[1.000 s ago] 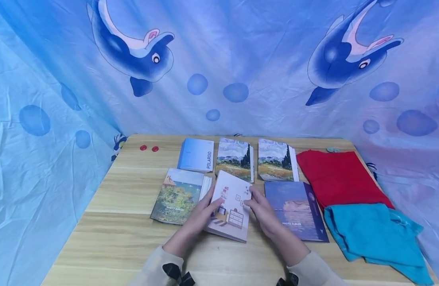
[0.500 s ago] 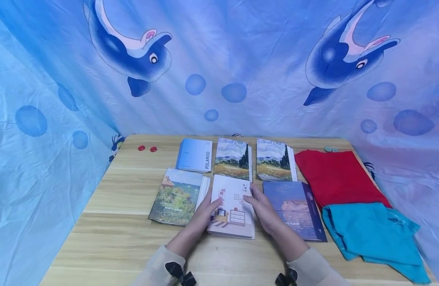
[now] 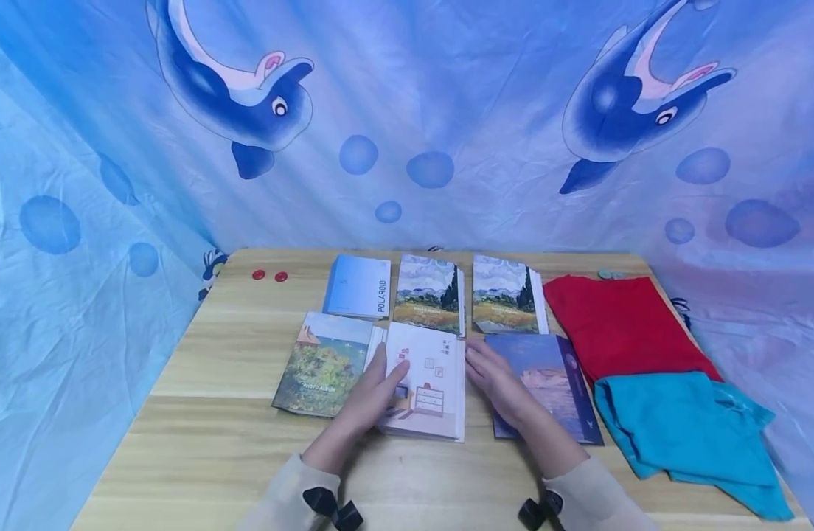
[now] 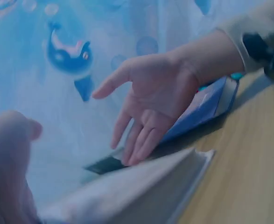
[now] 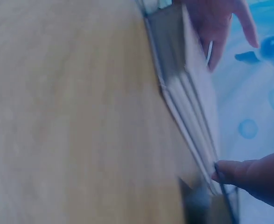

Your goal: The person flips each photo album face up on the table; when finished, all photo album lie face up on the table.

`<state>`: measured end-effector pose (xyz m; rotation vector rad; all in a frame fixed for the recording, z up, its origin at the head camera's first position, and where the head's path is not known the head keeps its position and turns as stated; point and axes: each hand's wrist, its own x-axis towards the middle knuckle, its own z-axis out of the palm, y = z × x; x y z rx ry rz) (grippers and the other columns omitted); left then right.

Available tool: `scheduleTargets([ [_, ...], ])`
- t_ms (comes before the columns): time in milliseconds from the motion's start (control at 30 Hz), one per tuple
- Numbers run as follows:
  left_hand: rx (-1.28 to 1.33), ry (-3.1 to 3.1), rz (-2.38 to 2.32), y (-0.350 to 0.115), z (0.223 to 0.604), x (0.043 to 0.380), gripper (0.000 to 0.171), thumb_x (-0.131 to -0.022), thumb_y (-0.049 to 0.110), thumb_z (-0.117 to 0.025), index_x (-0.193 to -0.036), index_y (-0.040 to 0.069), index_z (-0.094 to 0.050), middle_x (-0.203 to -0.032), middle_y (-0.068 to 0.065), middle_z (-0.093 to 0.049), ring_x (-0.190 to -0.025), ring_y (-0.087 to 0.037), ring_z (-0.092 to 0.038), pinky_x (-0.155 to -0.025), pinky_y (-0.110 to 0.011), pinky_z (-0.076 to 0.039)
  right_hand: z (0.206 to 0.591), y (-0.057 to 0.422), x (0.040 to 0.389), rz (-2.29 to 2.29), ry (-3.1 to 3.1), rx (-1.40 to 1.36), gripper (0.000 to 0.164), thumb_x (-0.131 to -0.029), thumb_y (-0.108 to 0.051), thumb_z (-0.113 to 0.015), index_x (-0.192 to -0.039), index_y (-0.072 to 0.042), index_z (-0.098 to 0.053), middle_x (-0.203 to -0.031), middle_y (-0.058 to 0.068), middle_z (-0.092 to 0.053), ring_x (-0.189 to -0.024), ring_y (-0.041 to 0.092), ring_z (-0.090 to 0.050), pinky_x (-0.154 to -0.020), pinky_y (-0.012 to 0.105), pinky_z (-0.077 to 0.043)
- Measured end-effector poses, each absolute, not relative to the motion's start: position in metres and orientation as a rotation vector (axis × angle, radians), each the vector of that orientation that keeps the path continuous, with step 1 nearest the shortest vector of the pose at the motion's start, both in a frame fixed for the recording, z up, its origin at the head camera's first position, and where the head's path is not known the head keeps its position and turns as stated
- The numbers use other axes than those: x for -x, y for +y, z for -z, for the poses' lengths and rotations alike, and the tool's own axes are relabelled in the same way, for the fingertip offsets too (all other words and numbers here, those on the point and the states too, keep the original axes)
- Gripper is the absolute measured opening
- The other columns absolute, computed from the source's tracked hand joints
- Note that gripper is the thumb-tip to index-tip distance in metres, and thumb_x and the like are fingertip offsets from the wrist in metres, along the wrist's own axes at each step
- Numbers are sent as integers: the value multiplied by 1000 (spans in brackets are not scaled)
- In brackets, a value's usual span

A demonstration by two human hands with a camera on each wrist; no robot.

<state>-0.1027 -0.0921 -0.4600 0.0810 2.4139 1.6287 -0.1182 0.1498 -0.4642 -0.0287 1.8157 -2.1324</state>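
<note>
A photo album with a white cover showing a drawn dresser (image 3: 428, 383) lies flat in front of the person. The left hand (image 3: 370, 387) rests along its left edge, fingers extended, with the thumb raised over the cover in the left wrist view. Apart from its right edge is the right hand (image 3: 498, 380), fingers straight and thumb spread from them in the left wrist view (image 4: 151, 98). That hand overlaps a purple-blue album (image 3: 546, 391) in the head view. Left of the white album lies one with a green garden painting (image 3: 324, 365). Page edges of the album (image 5: 190, 102) show in the right wrist view.
Behind stand a blue POLAROID album (image 3: 358, 286) and two landscape-painting albums, left (image 3: 425, 295) and right (image 3: 506, 295). Red cloth (image 3: 629, 321) and teal cloth (image 3: 679, 420) lie at right. Two red discs (image 3: 270, 275) and teal discs (image 3: 610, 273) sit near the back edge.
The white album has gone from slanted to straight, and lies level in the row between its neighbours. The right hand has let go of it and drawn away to the right.
</note>
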Motion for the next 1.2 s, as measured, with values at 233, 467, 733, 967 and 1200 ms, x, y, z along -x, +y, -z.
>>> scheduleTargets([
  [233,-394,2679,-1456,-67,437,98,87,-104,52,-48,-160,-4,-12,-168,-18,-4,-154,-34,-8,-124,-50,-11,445,179,108,1982,2092,19,71,-108,-35,-48,-161,0,-16,-165,21,-23,-152,35,-22,-122,48,-21],
  [467,-583,2554,-1495,-27,447,94,82,-104,55,-45,-162,6,-14,-169,-13,-8,-155,-29,-8,-123,-50,-12,434,214,96,1789,2395,-77,82,-102,-50,-54,-163,-9,-15,-166,15,-24,-153,35,-21,-119,56,-25],
  [733,-587,2419,-1558,3,466,92,76,-105,49,-44,-161,4,-20,-168,-14,-14,-154,-31,-13,-123,-52,-15,445,258,87,1556,2539,-206,85,-102,-42,-59,-163,-6,-12,-166,22,-17,-152,42,-14,-119,62,-21],
  [967,-568,2368,-1478,14,474,89,78,-105,50,-45,-160,2,-21,-168,-16,-15,-153,-32,-16,-123,-50,-16,454,269,84,1379,2513,-304,91,-101,-50,-57,-162,-3,-8,-165,27,-10,-152,46,-9,-118,67,-15],
  [1200,-515,2399,-1439,14,478,92,77,-105,49,-46,-159,-1,-24,-166,-18,-19,-153,-33,-16,-123,-49,-17,456,262,80,1503,2360,-364,93,-101,-52,-56,-163,-4,-5,-167,24,-11,-152,43,-13,-119,60,-22],
])
